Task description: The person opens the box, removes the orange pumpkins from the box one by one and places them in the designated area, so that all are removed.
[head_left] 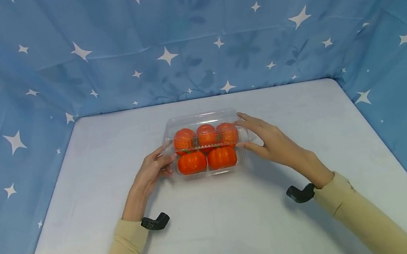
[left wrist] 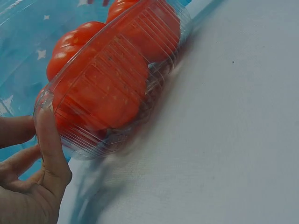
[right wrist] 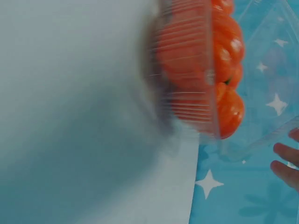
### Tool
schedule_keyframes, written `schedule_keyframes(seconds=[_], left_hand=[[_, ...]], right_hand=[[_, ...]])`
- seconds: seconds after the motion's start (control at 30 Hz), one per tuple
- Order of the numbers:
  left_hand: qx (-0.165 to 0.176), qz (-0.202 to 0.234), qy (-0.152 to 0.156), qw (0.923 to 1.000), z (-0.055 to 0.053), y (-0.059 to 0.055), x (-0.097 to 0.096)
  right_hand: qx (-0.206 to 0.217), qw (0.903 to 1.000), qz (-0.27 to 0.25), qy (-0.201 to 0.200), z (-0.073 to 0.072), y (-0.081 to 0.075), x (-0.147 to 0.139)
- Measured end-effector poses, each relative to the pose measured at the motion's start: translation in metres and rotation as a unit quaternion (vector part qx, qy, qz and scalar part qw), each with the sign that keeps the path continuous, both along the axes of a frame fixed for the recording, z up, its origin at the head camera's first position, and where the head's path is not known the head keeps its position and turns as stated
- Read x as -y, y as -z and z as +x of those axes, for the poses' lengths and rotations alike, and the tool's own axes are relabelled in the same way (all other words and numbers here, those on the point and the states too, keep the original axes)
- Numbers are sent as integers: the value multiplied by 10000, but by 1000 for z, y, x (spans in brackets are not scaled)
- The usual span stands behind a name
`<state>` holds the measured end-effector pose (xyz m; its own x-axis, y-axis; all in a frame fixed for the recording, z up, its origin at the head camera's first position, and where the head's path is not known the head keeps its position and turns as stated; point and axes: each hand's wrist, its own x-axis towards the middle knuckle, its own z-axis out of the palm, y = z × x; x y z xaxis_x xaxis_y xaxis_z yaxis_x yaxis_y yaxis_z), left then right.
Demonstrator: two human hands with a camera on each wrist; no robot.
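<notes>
A clear plastic clamshell container point(head_left: 210, 172) sits near the back middle of the table, holding several glossy, lobed orange-red pieces point(head_left: 192, 163) that look like small pumpkins or tomatoes. Its hinged lid point(head_left: 202, 119) is raised and tilted over the back row. At the left end, my left hand point(head_left: 152, 167) pinches the container's rim between thumb and fingers, which the left wrist view shows closely. On the other side, my right hand point(head_left: 271, 140) has its fingers extended at the lid's right edge, thumb by the container's corner. Whether those right fingertips point(right wrist: 286, 151) press the lid, I cannot tell.
The white-covered table point(head_left: 220, 231) ends at the back against a blue star-patterned curtain point(head_left: 192, 57), which also hangs at both sides. A black wrist camera point(head_left: 156, 222) is worn on the left wrist, another camera point(head_left: 301, 193) on the right.
</notes>
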<state>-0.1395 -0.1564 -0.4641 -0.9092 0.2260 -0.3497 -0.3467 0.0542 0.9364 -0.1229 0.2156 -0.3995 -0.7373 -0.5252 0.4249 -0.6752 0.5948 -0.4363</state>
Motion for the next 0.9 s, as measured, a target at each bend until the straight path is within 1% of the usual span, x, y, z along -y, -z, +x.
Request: schedule_keyframes(seconds=[0.1, 0.2, 0.37, 0.5, 0.57, 0.63, 0.8, 0.9], left_hand=[[-6, 10, 15, 10000, 0, 2, 1], [-6, 29, -22, 10000, 1, 3, 4], [-69, 42, -96, 9999, 1, 2, 8], [16, 192, -209, 9996, 0, 0, 10], [83, 275, -272, 9992, -2, -2, 11], [125, 330, -315, 9989, -5, -3, 11], [122, 392, -263, 9988, -15, -3, 12], [141, 454, -246, 9986, -21, -1, 12]], right_hand=[[241, 9984, -504, 17, -11, -6, 3], [503, 9946, -913, -24, -26, -11, 6], [796, 9881, -1313, -96, -49, -16, 8], [935, 9844, -1484, 149, -62, -19, 10], [1008, 9832, -1483, 353, -69, -20, 10], [1146, 9804, -1535, 464, -76, -21, 11], [1487, 9698, -1863, 524, -93, -19, 13], [1577, 9645, -2016, 654, -103, -15, 15]])
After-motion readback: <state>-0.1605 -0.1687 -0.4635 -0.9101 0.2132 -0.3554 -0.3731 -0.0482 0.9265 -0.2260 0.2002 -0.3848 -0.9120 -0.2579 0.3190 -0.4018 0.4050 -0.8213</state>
